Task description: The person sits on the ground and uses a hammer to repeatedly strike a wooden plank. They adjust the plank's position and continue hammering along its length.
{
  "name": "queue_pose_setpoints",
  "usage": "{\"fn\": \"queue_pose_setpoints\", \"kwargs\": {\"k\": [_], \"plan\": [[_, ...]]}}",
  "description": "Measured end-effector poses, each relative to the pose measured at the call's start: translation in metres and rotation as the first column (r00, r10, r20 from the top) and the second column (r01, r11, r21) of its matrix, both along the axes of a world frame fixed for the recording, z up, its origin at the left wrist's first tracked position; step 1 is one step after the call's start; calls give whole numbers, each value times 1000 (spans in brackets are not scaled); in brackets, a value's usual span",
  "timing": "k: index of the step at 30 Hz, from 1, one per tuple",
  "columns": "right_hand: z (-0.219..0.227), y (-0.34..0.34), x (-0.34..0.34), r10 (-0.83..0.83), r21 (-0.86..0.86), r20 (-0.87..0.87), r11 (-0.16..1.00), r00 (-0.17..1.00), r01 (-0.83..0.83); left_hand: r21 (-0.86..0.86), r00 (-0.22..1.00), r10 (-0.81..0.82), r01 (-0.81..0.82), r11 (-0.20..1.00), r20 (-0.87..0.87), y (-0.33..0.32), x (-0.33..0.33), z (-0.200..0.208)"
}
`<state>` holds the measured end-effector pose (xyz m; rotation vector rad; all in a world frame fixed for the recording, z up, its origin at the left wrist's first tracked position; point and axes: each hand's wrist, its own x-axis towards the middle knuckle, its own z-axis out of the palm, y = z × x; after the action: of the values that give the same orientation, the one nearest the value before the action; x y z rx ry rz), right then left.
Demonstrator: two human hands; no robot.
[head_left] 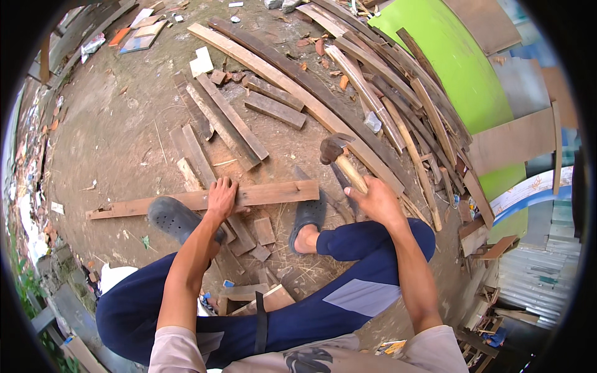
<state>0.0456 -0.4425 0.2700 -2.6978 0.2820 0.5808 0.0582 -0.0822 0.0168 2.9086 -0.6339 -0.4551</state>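
A long reddish-brown board [280, 192] lies crosswise in front of me, with another piece of wood running beneath it. My left hand [222, 199] grips the board near its middle, fingers curled over its far edge. In my right hand [378, 200] is a claw hammer [350, 172], held by its pale wooden handle, its rusty head raised to the right of the board's end. One dark clog [174, 217] rests against the board on the left. The other clog [309, 214] stands by its right end. Any nail under my left hand is hidden.
Loose planks [227, 124] and short blocks [274, 110] lie beyond the board. A large heap of timber [398, 81] curves along the right, beside a green panel [460, 68]. Wood offcuts [264, 231] sit between my feet. Rubble and litter line the left edge.
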Motion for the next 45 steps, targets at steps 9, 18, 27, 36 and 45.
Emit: {"fn": "queue_pose_setpoints", "kwargs": {"k": [9,18,27,36,45], "plan": [[-47,8,36,166,117,-313,984,935,-135,-84,949,210,-235,968,-235,1,25,-14],[-89,20,108,-45,354,-358,918,933,180,-276,960,275,-280,920,-57,5,18,-40],[-86,11,119,168,192,-642,980,748,-56,-287,962,268,-270,919,-46,2,15,-37],[-96,16,102,225,186,-749,974,624,-128,-354,958,288,-269,896,1,5,14,-36],[-104,8,84,64,271,-578,956,814,117,-333,950,306,-310,890,-67,6,21,-32]]}}
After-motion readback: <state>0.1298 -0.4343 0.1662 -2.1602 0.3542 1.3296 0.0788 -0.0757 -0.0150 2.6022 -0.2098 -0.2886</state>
